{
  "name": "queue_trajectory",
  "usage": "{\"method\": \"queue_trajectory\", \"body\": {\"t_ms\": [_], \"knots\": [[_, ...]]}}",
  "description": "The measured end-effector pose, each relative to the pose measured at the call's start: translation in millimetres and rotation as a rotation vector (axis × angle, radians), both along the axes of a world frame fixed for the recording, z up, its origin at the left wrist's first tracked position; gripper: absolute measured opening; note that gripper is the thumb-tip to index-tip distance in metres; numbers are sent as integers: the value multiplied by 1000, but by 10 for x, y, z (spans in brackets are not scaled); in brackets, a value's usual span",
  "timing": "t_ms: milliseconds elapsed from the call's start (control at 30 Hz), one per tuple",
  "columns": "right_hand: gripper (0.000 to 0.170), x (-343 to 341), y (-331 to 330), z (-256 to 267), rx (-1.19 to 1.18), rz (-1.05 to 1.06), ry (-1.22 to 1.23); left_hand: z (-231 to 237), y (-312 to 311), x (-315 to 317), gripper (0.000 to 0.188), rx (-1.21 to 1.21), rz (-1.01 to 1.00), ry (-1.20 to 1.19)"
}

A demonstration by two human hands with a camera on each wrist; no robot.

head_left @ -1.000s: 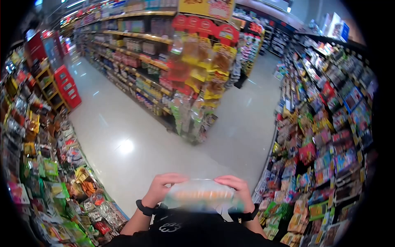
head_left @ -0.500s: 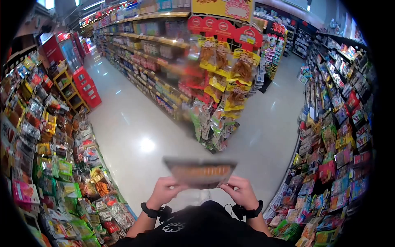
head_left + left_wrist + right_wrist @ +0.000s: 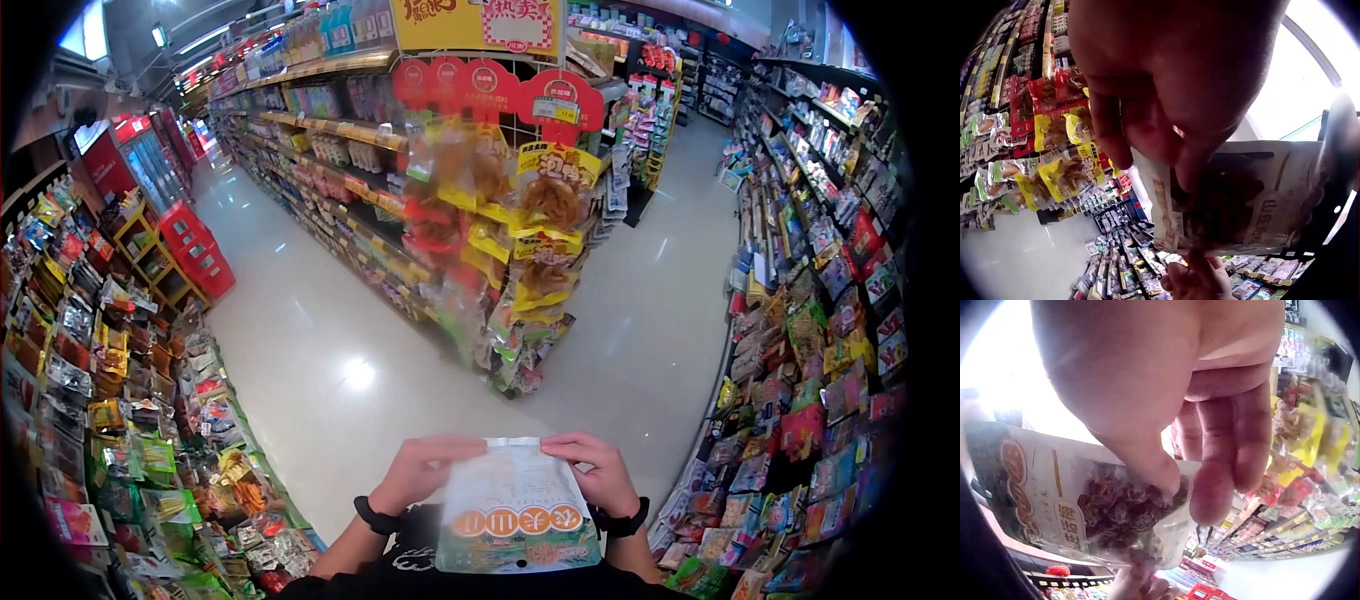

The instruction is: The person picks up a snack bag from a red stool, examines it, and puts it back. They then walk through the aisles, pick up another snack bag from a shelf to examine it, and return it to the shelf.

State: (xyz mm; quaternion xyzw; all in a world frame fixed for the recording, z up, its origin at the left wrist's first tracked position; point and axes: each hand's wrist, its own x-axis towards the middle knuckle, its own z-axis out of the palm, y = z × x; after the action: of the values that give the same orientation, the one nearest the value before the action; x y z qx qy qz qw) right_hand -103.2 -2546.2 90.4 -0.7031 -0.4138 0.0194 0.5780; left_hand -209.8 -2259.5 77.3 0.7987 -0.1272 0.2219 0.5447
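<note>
Both hands hold a white snack pouch [image 3: 510, 492] in front of the body. Its upward face carries orange circles with white characters and a green printed band along the end nearest the body. My left hand [image 3: 422, 472] pinches the far left corner, and my right hand [image 3: 597, 470] pinches the far right corner. In the right wrist view, the underside of the pouch [image 3: 1119, 503] has a clear window with dark, wrinkled, dried-fruit-like pieces behind it. In the left wrist view, that same pouch [image 3: 1235, 194] is dim, with the thumb pressed on its face.
Ahead stands an end rack [image 3: 540, 215] of yellow and red hanging snack packs, with a long stocked shelf [image 3: 330, 170] behind it. Packaged goods line the left shelf [image 3: 110, 400] and right shelf [image 3: 810, 370]. Red crates [image 3: 195, 250] stand at the left on the shiny floor [image 3: 310, 320].
The pouch was tipped up and away with its dark side showing half a second ago; now it is swung back toward the body, white printed face up. The hands moved from its near edge to its far edge.
</note>
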Motion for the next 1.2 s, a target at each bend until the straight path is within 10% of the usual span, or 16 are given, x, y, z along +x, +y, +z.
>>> {"method": "queue_trajectory", "body": {"t_ms": [233, 333, 533, 733, 833, 967, 1067, 1200], "knots": [[26, 439, 440, 56, -352, 216, 297, 81, 314, -247, 31, -20, 226, 662], [26, 543, 842, -42, -7, 263, 70, 61, 423, -262, 22, -67, 282, 246], [30, 822, 1512, -49, -455, 479, 159, -16, 894, -594, 22, -25, 464, 504], [16, 782, 2648, -46, 100, 496, -106, -96, 1573, -576, 25, -158, 501, 198], [16, 840, 2971, 272, -343, 591, 235, -64, 1997, -593, 28, -185, 529, 125], [20, 1025, 3667, 173, -477, 692, 81, -253, 2566, -681, 25, -183, 642, 298], [26, 922, 4212, 183, -122, 696, -40, -220, 3000, -626, 25, -241, 611, 187], [21, 858, 4695, 162, -209, 691, 127, -139, 3419, -688, 25, -200, 657, 64]]}}
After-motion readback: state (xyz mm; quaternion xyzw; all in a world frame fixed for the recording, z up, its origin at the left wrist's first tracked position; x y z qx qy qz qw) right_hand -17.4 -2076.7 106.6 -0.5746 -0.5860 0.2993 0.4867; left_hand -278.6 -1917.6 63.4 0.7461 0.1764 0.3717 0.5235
